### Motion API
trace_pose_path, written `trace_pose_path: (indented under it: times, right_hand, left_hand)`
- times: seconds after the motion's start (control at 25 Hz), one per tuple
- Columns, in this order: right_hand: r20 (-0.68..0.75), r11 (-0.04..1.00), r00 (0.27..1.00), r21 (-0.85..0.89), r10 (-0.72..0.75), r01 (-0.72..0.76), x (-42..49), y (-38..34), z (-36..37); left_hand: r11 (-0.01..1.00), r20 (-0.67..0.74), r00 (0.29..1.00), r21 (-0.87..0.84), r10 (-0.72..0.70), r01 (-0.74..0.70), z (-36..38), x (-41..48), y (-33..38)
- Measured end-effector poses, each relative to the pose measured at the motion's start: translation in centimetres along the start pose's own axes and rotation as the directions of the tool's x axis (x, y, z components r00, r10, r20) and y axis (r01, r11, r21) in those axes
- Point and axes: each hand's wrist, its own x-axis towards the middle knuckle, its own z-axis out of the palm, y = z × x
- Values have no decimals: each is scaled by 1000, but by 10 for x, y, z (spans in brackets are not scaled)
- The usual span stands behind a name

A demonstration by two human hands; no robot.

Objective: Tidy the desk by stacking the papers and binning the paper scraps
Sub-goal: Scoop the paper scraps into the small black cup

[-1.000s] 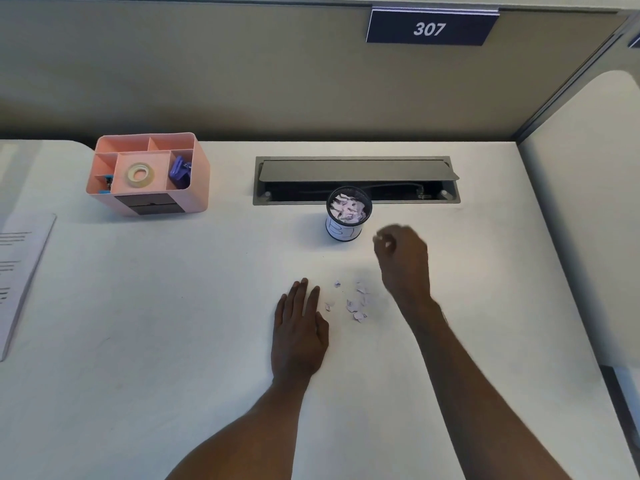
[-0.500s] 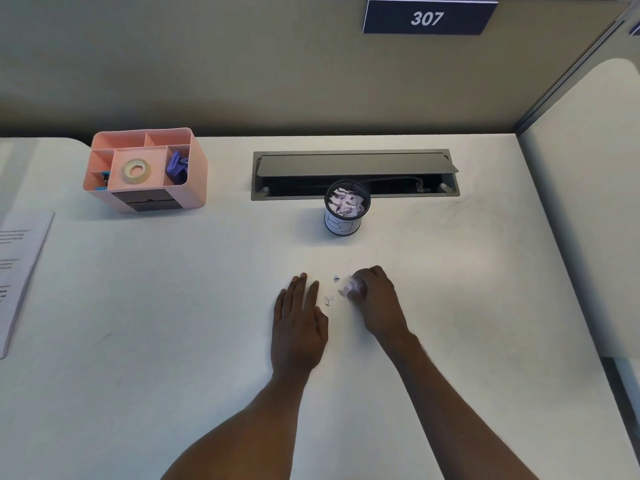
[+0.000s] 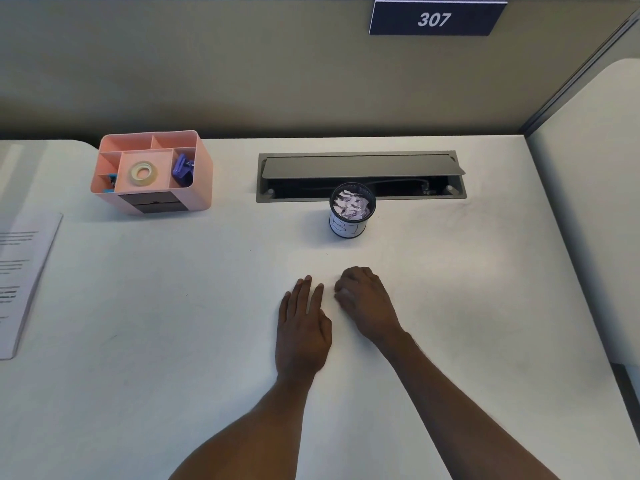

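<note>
A small black mesh cup with a white label (image 3: 347,230) stands at the desk's back middle, filled with crumpled pale paper scraps (image 3: 351,206). In front of it, my left hand (image 3: 303,327) lies flat on the white desk (image 3: 173,323), fingers straight. Just to its right, my right hand (image 3: 365,303) is curled down onto the desk, its fingers closed around the loose scraps that lay there. No loose scrap shows around it. A stack of printed papers (image 3: 20,271) lies at the far left edge, partly cut off.
A pink desk organizer (image 3: 152,202) with a tape roll and purple clips sits at the back left. A grey cable hatch (image 3: 360,168) is open behind the cup. Partition walls close the back and the right side.
My right hand came back from beside the cup to the loose scraps and closed over them; they no longer show on the desk. My left hand stayed flat.
</note>
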Motion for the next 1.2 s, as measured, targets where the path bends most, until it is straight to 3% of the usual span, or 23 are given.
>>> trace_pose_path:
  times: [0.12, 0.36, 0.6, 0.72, 0.76, 0.84, 0.92, 0.96, 1.0, 1.08, 1.2]
  right_hand:
    - [-34, 993, 994, 65, 102, -99, -1, 10, -16]
    - [115, 975, 971, -102, 209, -198, -6, 8, -27]
    - [58, 971, 997, -235, 58, -43, -32, -8, -7]
    - [2, 969, 999, -243, 51, -49, -42, 10, -5]
    - [-33, 980, 996, -179, 81, -86, -40, 15, -8]
    - [-89, 952, 960, 176, 267, -249, -30, 21, -24]
    - [4, 712, 875, 580, 484, -396, -16, 22, -48]
    - [64, 583, 846, 697, 530, -417, -9, 21, -60]
    - [85, 512, 844, 761, 530, -398, -2, 20, -72]
    - [57, 487, 868, 809, 493, -329, 16, 11, -94]
    - [-95, 626, 890, 744, 446, -234, 54, -7, -118]
  left_hand:
    - [1000, -7, 1000, -9, 5, -5, 0, 0, 0]
    - [1000, -7, 1000, -14, 2, -2, 0, 0, 0]
    - [1000, -4, 1000, -23, -4, 4, 0, 0, 0]
    - [1000, 3, 1000, -25, -9, 9, -1, 1, 0]
    - [1000, 5, 1000, -25, -10, 10, -1, 1, 0]
    - [1000, 5, 1000, -29, -10, 10, -2, 1, 1]
    - [999, 1, 1000, -34, -9, 9, -2, 0, 1]
    - [999, 1, 1000, -35, -10, 10, -2, 0, 1]
    - [999, 1, 1000, -35, -12, 12, -2, 0, 1]
    - [999, 6, 1000, -34, -18, 18, -2, 0, 1]
    - [999, 18, 1000, -28, -20, 21, -2, 0, 1]
